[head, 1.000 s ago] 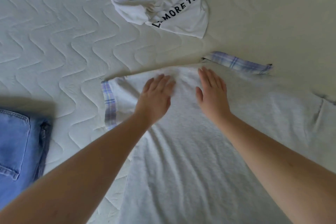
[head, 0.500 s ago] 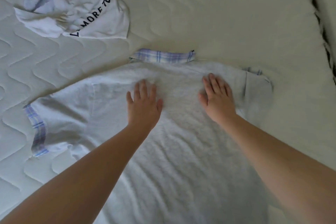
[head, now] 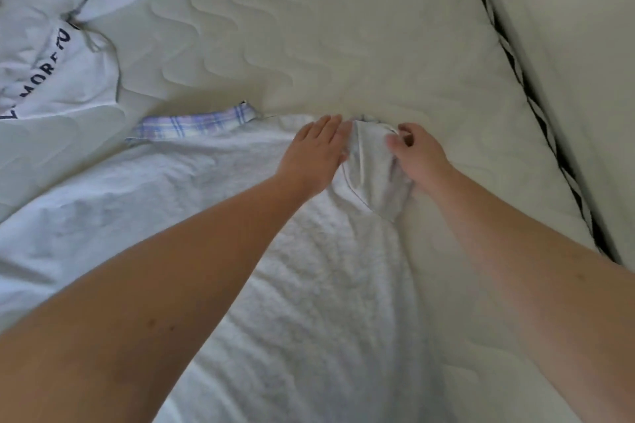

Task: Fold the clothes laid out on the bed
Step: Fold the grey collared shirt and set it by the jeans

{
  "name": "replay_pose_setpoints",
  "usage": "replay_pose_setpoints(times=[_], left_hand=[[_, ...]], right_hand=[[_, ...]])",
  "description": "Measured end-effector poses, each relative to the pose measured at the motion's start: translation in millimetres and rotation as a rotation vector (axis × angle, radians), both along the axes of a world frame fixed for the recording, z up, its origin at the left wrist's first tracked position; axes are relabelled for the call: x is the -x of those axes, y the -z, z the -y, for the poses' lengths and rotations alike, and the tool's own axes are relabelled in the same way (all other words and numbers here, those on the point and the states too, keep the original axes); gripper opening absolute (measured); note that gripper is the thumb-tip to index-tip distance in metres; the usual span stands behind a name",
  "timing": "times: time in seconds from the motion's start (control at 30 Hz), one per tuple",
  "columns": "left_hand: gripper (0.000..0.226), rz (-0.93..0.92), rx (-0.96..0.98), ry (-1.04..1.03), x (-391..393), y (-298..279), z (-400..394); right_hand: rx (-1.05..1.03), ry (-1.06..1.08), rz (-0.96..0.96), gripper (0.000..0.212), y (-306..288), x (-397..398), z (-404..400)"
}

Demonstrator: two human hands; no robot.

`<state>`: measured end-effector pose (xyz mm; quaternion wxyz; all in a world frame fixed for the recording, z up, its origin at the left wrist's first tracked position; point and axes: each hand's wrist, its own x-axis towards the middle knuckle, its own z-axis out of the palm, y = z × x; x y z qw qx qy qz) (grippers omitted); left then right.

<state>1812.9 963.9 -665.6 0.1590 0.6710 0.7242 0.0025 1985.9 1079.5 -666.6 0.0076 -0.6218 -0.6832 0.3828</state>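
A light grey T-shirt (head: 302, 285) with a blue plaid collar (head: 196, 122) lies spread on the bed in front of me. My left hand (head: 314, 151) lies flat on the shirt near its right shoulder, fingers straight. Beside it, my right hand (head: 417, 156) has its fingers curled around the bunched right sleeve (head: 372, 165), which is pulled in over the shirt body.
A crumpled white T-shirt with black lettering (head: 51, 55) sits at the upper left. The quilted mattress (head: 326, 45) stretches beyond the shirt. A black-and-white trim (head: 536, 106) marks the bed's right edge, with a pale surface beyond it.
Both hands slid right across the shirt. My right hand went from lying flat to gripping the right sleeve and drawing it inward. The view swung right, so the jeans left the frame.
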Motion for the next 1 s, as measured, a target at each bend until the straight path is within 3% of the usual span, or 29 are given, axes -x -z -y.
replay_pose_setpoints(times=[0.13, 0.2, 0.3, 0.37, 0.5, 0.6, 0.67, 0.73, 0.83, 0.9, 1.0], left_hand=[[0.057, 0.03, 0.084, -0.069, -12, -4, -42], [0.046, -0.058, 0.143, -0.064, -7, -7, -56], [0.032, -0.185, 0.203, -0.067, 5, -12, -64], [0.027, -0.191, 0.18, -0.069, 8, -14, -64], [0.024, -0.127, 0.081, -0.018, 5, -10, -61], [0.024, -0.039, 0.122, -0.043, 0, -5, -60], [0.029, 0.018, 0.162, -0.044, -5, -5, -59], [0.037, 0.029, 0.18, -0.009, -10, -3, -58], [0.042, 0.015, 0.168, 0.025, -13, 1, -55], [0.042, 0.028, 0.148, 0.022, -14, 3, -53], [0.042, 0.072, 0.111, 0.029, -15, 4, -50]], right_hand=[[0.004, -0.178, 0.151, 0.037, 4, -13, 8], [-0.052, -0.177, 0.07, 0.033, -3, -23, 14], [-0.081, -0.129, -0.041, 0.027, -25, -43, 28], [-0.103, -0.059, -0.102, 0.037, -41, -61, 44], [-0.021, 0.049, -0.112, 0.036, -55, -101, 72], [0.096, 0.209, -0.099, 0.057, -48, -116, 78], [0.043, 0.258, -0.072, 0.059, -41, -111, 71], [-0.065, 0.271, -0.079, 0.046, -37, -94, 55], [-0.076, 0.178, -0.115, 0.036, -29, -58, 23], [-0.014, 0.031, -0.053, 0.038, -18, -36, 6], [-0.018, -0.029, 0.088, 0.046, 0, -16, -7]])
